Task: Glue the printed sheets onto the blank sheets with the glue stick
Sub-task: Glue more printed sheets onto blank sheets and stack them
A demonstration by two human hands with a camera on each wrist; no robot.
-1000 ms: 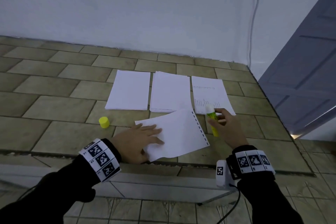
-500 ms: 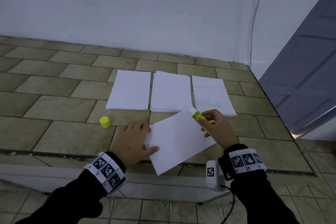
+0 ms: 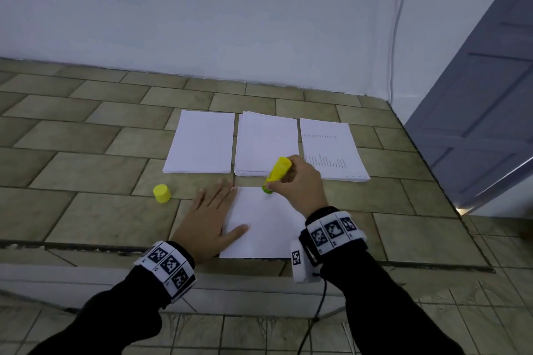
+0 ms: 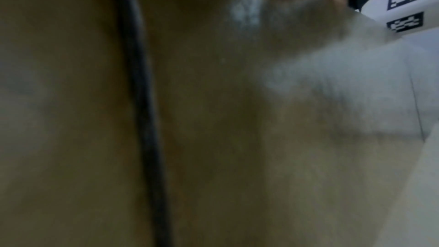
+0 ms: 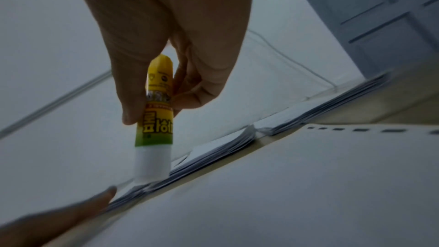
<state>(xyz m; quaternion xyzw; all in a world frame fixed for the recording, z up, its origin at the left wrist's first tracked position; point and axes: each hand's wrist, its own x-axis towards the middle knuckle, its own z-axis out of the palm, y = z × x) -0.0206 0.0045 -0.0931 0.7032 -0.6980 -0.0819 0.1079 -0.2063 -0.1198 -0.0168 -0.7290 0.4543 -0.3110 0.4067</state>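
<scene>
A: What is held in the right hand (image 3: 300,184)?

B: A yellow-and-green glue stick (image 3: 277,172) is gripped between its curled fingers and thumb. The white glue end is pointed down and set on the far edge of the single white sheet (image 3: 261,225) laid nearest the tiled ledge's front edge. In the right wrist view the stick (image 5: 158,108) is seen nearly upright, with a row of dark dashes printed along one edge of that sheet (image 5: 285,185).

A: And the left hand (image 3: 209,223)?

B: It is laid flat, fingers straight and spread, with the thumb pressed on the sheet's left side. The left wrist view is too blurred for anything to be told.

A: Where are the other papers placed?

B: 3 lots are lined up just beyond that sheet: a blank white sheet (image 3: 202,145) to the far left, a stack of blank white sheets (image 3: 266,144) straight behind, and a stack of printed sheets (image 3: 331,150) to the far right.

A: Anything else?

B: A small yellow cylindrical cap (image 3: 161,193) is stood left of the sheet, apart from the left hand.
</scene>
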